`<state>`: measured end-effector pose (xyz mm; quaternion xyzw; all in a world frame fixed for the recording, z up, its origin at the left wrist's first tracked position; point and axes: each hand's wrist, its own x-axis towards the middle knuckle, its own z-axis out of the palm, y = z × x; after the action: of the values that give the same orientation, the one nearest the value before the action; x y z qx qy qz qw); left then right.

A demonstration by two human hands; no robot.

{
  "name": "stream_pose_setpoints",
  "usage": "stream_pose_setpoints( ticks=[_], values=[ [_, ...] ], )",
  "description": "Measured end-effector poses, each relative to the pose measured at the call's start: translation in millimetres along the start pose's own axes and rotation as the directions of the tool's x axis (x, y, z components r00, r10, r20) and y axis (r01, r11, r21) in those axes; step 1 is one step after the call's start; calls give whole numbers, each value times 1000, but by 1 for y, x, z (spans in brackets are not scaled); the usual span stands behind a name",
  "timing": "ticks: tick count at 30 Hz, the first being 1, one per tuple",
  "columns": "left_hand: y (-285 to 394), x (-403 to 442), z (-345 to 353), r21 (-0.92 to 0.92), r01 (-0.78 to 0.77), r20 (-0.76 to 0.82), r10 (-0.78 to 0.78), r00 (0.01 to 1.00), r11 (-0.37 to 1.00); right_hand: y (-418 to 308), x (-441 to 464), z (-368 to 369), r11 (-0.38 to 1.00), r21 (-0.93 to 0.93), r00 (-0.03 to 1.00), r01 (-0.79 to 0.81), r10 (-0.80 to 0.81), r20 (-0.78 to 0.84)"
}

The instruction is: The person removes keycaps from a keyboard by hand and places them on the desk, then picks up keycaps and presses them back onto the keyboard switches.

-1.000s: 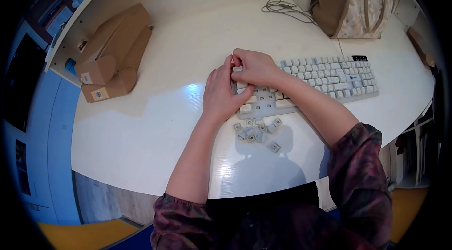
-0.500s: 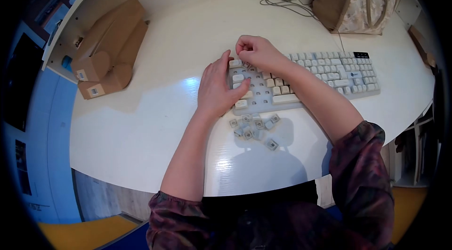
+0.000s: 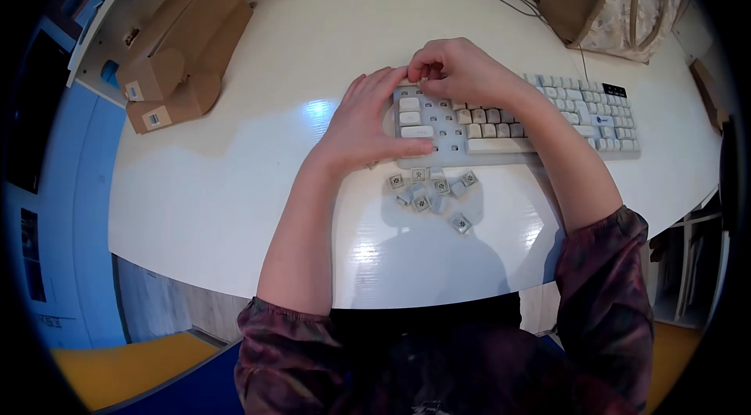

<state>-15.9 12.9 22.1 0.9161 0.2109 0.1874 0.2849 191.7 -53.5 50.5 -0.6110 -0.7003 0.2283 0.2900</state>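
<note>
My left hand [image 3: 364, 122] spreads along the keyboard [image 3: 501, 146]; my right hand [image 3: 465, 75] curls at its upper-left corner, grip unclear. Loose keycaps [image 3: 421, 203] in front of it: probably light, rigid; pinch opposite sides.

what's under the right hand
The right hand covers part of the keyboard. Some keys show along its near edge; what lies directly beneath the palm is hidden, so I can't tell whether keys are missing there.
</note>
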Motion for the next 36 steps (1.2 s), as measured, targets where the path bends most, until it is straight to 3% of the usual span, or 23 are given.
stream_pose_setpoints(
  ticks=[4,7,10,13,15,16,19,20,23,25,27,30,36],
  values=[
    [-5,1,3,9,-14,-46,15,999,1000,-1,1,-5,993,116,995,31,-19,-102],
    [-9,3,7,-107,48,-73,-56,996,993,-39,-12,-17,894,448,1000,16,-5,-26],
    [-17,2,8,-287,76,-56,-97,994,955,-52,-18,-3,896,390,940,212,-297,171],
    [-29,5,12,-536,68,-128,-161,979,841,-71,-30,21,950,-108,926,294,-255,280],
    [-20,5,9,-715,132,-99,-286,953,687,-78,-33,39,918,-279,936,283,-200,290],
    [-25,8,11,-633,90,-160,-243,957,769,-78,-35,44,890,-367,942,271,-168,289],
    [-30,7,16,-576,109,-151,-237,960,810,-75,-40,49,882,-363,938,300,-205,279],
    [-32,8,18,-541,85,-172,-209,963,837,-75,-45,47,892,-321,944,318,-269,189],
    [-33,5,21,-431,48,-221,-156,963,901,-63,-54,29,945,-194,963,264,-269,5],
    [-28,5,21,-360,62,-240,-157,958,931,-57,-61,7,997,-48,989,55,-61,-138],
    [-30,7,24,-383,78,-232,-177,956,921,-30,-75,-11,996,-79,952,38,-60,-299],
    [-26,7,21,-397,105,-210,-202,957,912,-2,-98,-8,1000,9,915,-2,6,-402],
    [-21,6,22,-449,125,-177,-225,958,885,5,-99,16,929,-364,933,58,-180,-311]
  ],
)
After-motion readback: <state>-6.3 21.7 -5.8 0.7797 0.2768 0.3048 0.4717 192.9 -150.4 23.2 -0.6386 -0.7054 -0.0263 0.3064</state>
